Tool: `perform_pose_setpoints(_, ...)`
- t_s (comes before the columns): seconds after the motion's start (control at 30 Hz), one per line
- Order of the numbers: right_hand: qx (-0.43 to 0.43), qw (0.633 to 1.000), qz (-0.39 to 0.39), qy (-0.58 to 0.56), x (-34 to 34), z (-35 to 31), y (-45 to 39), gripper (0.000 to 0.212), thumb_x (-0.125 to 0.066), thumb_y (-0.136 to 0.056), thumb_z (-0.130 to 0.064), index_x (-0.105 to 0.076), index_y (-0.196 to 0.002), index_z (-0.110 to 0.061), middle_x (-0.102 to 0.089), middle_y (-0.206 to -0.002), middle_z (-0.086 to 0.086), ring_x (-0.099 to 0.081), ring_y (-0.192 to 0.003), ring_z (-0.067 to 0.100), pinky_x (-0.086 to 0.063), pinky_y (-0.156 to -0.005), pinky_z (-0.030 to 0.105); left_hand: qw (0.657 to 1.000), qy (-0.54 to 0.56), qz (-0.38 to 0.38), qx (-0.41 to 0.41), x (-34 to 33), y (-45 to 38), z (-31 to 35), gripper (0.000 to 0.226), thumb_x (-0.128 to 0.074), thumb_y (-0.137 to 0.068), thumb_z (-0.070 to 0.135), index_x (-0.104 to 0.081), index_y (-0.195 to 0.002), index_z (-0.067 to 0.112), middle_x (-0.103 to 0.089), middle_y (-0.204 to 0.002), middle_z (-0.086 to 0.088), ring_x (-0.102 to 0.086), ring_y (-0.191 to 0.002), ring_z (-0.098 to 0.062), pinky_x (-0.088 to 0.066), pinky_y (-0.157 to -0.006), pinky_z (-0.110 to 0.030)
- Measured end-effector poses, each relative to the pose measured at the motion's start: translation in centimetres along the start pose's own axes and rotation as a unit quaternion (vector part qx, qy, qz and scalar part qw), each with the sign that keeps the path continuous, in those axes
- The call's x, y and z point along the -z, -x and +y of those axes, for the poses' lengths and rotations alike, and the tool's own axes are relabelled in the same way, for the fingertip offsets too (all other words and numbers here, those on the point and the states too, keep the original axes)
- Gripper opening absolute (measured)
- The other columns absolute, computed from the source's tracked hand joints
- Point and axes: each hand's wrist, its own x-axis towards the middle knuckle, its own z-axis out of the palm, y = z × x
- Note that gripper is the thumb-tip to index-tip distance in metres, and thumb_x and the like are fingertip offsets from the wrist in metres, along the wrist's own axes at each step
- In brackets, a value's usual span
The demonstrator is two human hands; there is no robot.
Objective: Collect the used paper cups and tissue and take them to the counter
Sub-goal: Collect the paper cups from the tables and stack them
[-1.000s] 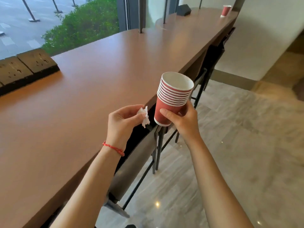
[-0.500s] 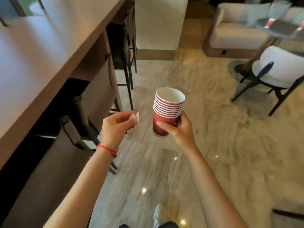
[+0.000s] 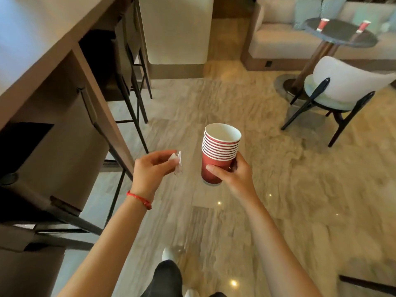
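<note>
right hand (image 3: 233, 174) curls round the stack of red paper cups (image 3: 218, 153), upright, top cup looks empty. left hand (image 3: 152, 170) pinches the crumpled tissue (image 3: 177, 162) just left of the stack. two more red cups (image 3: 322, 24) stand on the round table (image 3: 342, 38), far up-right of the stack, on the right hand's side; likely next pickup.
</note>
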Motion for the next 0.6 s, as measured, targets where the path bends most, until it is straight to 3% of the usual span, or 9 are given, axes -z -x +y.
perform_pose_setpoints(0.23, -0.004, 1.0, -0.011, 0.012, -1.6, 2.3, -11.9, 0.05, -0.084, -0.065, -0.008, -0.059, -0.105, -0.026, -0.069, -0.103, -0.005, -0.066, -0.094, 0.007, -0.053, -0.078, 0.022, 1.0, 0.004, -0.003, 0.017, -1.9, -12.3, -0.7, 0.015, -0.07, -0.078, 0.004, -0.07, -0.083, 0.019, -0.071, -0.07, 0.009, -0.067, -0.066, 0.0, -0.049, -0.058, -0.008)
perform_pose_setpoints(0.47, -0.025, 0.999, 0.021, 0.003, -3.7, 2.2, -25.0, 0.048, -0.081, -0.059, -0.02, -0.06, -0.101, -0.027, -0.071, -0.091, -0.015, -0.067, -0.087, 0.002, -0.051, -0.07, 0.015, 0.999, 0.0, -0.006, 0.05, -3.5, -26.4, 1.3, 0.014, -0.07, -0.078, 0.003, -0.07, -0.088, 0.013, -0.07, -0.079, 0.003, -0.067, -0.066, 0.0, -0.05, -0.059, -0.009)
perform_pose_setpoints(0.6, -0.038, 0.999, 0.021, 0.01, -3.6, 0.5, -31.3, 0.049, -0.084, -0.061, -0.012, -0.059, -0.1, -0.027, -0.069, -0.094, -0.009, -0.066, -0.086, 0.002, -0.052, -0.071, 0.017, 0.998, -0.001, -0.014, 0.059, -5.1, -32.9, 4.1, 0.016, -0.07, -0.077, 0.001, -0.07, -0.084, 0.015, -0.07, -0.077, 0.001, -0.067, -0.066, -0.001, -0.051, -0.06, -0.011)
